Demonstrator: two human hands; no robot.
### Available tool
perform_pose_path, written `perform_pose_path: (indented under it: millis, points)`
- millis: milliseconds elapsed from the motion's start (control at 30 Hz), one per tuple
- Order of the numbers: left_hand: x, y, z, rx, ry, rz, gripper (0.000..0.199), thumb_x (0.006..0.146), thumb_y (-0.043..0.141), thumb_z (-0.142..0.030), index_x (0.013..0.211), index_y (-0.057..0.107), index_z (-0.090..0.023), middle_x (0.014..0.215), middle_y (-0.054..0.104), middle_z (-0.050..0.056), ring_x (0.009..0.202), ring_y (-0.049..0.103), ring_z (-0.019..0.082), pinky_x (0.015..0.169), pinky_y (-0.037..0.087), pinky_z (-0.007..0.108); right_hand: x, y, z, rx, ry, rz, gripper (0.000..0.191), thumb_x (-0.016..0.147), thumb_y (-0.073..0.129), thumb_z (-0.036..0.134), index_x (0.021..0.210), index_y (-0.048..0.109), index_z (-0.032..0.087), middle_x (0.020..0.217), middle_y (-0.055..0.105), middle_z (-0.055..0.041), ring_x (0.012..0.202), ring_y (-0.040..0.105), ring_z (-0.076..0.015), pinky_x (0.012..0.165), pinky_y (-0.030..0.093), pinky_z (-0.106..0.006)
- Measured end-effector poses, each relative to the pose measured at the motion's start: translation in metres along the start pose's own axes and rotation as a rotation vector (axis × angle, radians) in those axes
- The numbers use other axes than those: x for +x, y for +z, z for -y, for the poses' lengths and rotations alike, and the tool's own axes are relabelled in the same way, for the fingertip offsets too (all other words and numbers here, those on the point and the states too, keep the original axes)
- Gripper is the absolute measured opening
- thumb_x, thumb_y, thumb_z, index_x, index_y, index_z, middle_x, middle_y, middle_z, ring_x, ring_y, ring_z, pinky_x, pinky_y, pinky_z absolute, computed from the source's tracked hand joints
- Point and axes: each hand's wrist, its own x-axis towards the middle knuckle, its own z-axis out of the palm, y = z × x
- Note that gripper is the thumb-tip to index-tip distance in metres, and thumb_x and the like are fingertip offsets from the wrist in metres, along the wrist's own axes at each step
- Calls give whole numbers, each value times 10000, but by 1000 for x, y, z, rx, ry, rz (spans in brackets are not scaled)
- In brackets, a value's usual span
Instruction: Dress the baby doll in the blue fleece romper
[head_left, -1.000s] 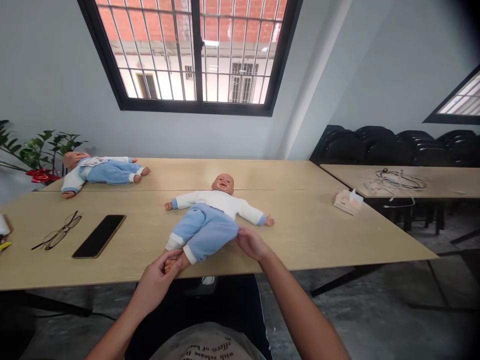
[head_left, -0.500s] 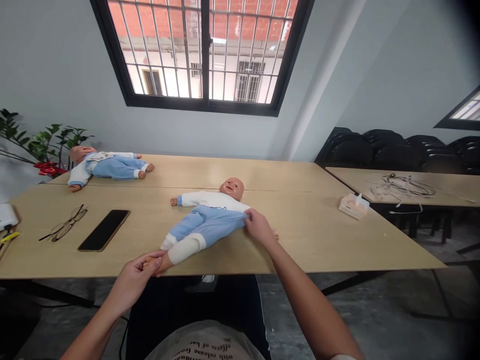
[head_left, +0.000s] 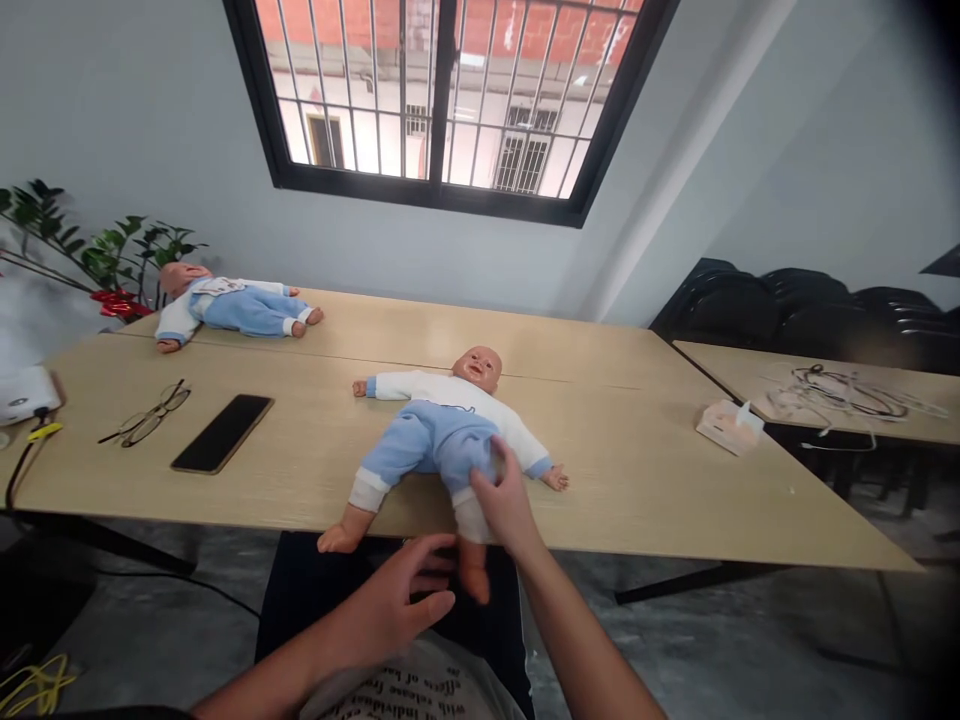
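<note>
A baby doll [head_left: 480, 400] in a white top and blue trousers lies on its back near the table's front edge, legs spread and feet over the edge. My right hand [head_left: 506, 495] is on the doll's leg at the right of the view, thumb and fingers apart around the blue trouser cloth. Beside that leg's bare foot, my left hand [head_left: 405, 595] hovers below the table edge with its fingers apart and nothing in them.
A second doll [head_left: 244, 308] lies at the back left near a plant [head_left: 112, 255]. Glasses [head_left: 154, 415] and a black phone [head_left: 223, 433] rest at the left. A tissue pack [head_left: 729, 427] lies at the right; cables [head_left: 847, 392] are on another table.
My left hand has let go of the doll's foot and moved right. My right hand has shifted from the trouser waist down to the leg. The doll's legs are now apart.
</note>
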Motion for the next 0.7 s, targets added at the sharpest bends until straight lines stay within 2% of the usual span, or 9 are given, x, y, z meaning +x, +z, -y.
perform_pose_path:
  millis: [67,133,233,300,333,400,533,633,700]
  points:
    - [7,-12,-20,13,20,53,543,917,698,-440,1418,570,-273,1331,665,132,1238,649,292,1027,557,443,16,-18,5,-20,-38,3,603,825,623,309,1407,525,182,1426,591,-148,1343,550,-286,1155,433,-477]
    - [22,-34,-42,83,60,6,418,961,612,-489,1307,641,-258,1116,727,99,1061,700,260,947,582,419,31,-34,6,-65,-92,19,546,824,606,293,1356,564,181,1394,619,-135,1332,560,-279,1163,423,-476]
    - [64,-76,-65,221,252,-334,325,941,604,-484,1083,697,-207,1043,732,84,966,692,242,904,579,390,45,-50,1,-160,-132,43,497,833,597,286,1316,583,174,1369,631,-138,1309,571,-283,1154,425,-485]
    - [102,-102,-67,346,275,-450,314,924,609,-439,1095,693,-189,1100,732,90,1033,678,252,935,562,394,50,-56,0,-224,-136,78,470,844,583,273,1304,588,172,1344,636,-140,1273,585,-287,1120,448,-492]
    - [122,-113,-65,379,273,-456,322,914,603,-416,1112,689,-178,1131,729,96,1057,673,255,956,553,400,54,-57,2,-255,-147,95,449,860,574,273,1297,593,176,1326,639,-140,1250,593,-288,1094,464,-492]
    - [159,-129,-59,396,246,-444,347,891,606,-395,1128,683,-154,1139,724,114,1051,669,255,970,542,402,65,-57,10,-326,-209,90,392,910,554,299,1283,604,189,1292,645,-139,1216,595,-291,1061,476,-493]
    - [203,-143,-55,510,208,-228,420,864,658,-423,1191,669,-159,1064,706,85,953,641,234,854,530,355,108,-44,35,-523,-396,100,365,969,552,318,1312,608,205,1305,647,-146,1241,554,-311,1091,420,-502]
    - [214,-143,-58,662,210,-83,267,858,669,-416,999,662,-190,844,622,7,767,549,184,708,453,305,144,-33,47,-720,-408,324,265,907,615,230,1160,686,196,1146,705,-140,1092,600,-306,990,449,-451]
    - [217,-142,-58,693,246,-87,165,853,649,-354,864,590,-200,784,554,-13,737,498,170,683,411,295,160,-29,54,-756,-401,470,144,879,605,186,991,696,202,999,709,-105,953,607,-264,883,458,-390]
